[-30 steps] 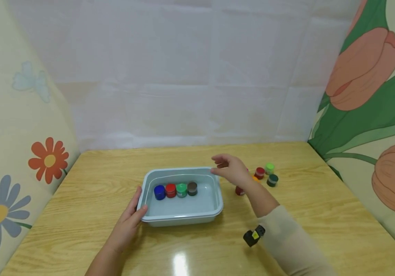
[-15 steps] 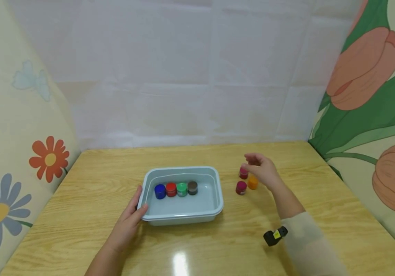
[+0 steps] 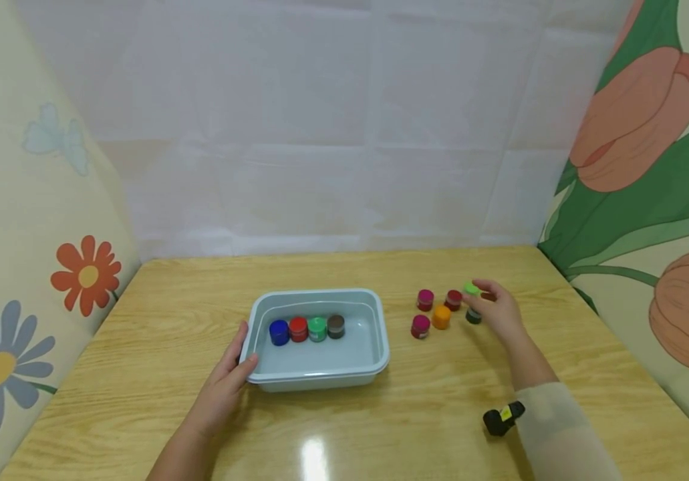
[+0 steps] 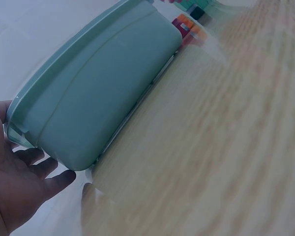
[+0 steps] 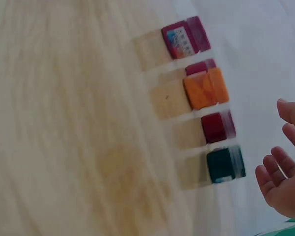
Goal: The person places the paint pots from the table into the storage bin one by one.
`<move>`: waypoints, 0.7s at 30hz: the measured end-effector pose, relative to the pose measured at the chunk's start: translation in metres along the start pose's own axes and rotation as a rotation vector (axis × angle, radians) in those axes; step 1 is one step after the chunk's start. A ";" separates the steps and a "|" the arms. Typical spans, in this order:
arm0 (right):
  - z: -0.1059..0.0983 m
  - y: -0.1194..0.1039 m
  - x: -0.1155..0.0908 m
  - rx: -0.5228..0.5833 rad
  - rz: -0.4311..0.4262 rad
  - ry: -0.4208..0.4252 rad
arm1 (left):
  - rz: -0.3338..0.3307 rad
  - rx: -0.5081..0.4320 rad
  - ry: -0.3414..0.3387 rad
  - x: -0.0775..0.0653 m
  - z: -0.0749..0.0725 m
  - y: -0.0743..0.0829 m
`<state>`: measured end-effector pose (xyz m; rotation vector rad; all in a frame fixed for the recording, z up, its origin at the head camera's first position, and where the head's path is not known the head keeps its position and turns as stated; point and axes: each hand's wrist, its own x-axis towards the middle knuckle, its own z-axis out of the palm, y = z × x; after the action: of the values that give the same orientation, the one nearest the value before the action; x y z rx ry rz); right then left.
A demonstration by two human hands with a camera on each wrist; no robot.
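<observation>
My left hand point(image 3: 218, 397) grips the left end of a pale blue plastic basin point(image 3: 320, 379), thumb on the rim and fingers along the outside wall. Inside it, blue point(image 3: 279, 333), red point(image 3: 299, 329), green point(image 3: 317, 329) and brown point(image 3: 335, 327) paint jars stand in a row. My right hand point(image 3: 498, 315) is over the far right jars, fingers parted and holding nothing in the right wrist view. Its fingertips overlap a light green jar point(image 3: 472, 288) and a dark green jar point(image 5: 226, 164) in the head view.
Left of the right hand stand a dark red jar point(image 3: 453, 300), an orange jar point(image 3: 441, 317) and two magenta jars, one farther back point(image 3: 425, 300) and one nearer point(image 3: 420, 327). A black device point(image 3: 503, 419) is at the right wrist. A white sheet point(image 3: 320, 133) hangs behind the table.
My right hand has moved from over the basin's right edge rightward to the light and dark green jars. The left hand and basin have stayed in place.
</observation>
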<state>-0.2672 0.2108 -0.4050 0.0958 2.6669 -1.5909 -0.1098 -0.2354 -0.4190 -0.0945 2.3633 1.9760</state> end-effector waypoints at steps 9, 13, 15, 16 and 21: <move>-0.005 0.027 0.002 -0.020 0.027 -0.025 | -0.010 0.018 0.006 0.001 -0.001 -0.001; -0.005 0.034 0.000 -0.030 0.049 -0.058 | -0.020 0.027 0.005 0.002 -0.001 -0.002; -0.005 0.036 0.000 -0.041 0.057 -0.068 | -0.020 0.030 0.003 0.002 -0.001 -0.002; -0.005 0.037 0.000 -0.053 0.056 -0.072 | -0.021 0.031 0.003 0.002 -0.001 -0.003; -0.006 0.042 0.001 -0.098 0.048 -0.086 | -0.010 0.019 0.004 0.002 -0.001 -0.004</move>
<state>-0.2653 0.2357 -0.4392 0.0860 2.6505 -1.4146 -0.1113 -0.2369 -0.4226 -0.1086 2.3782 1.9508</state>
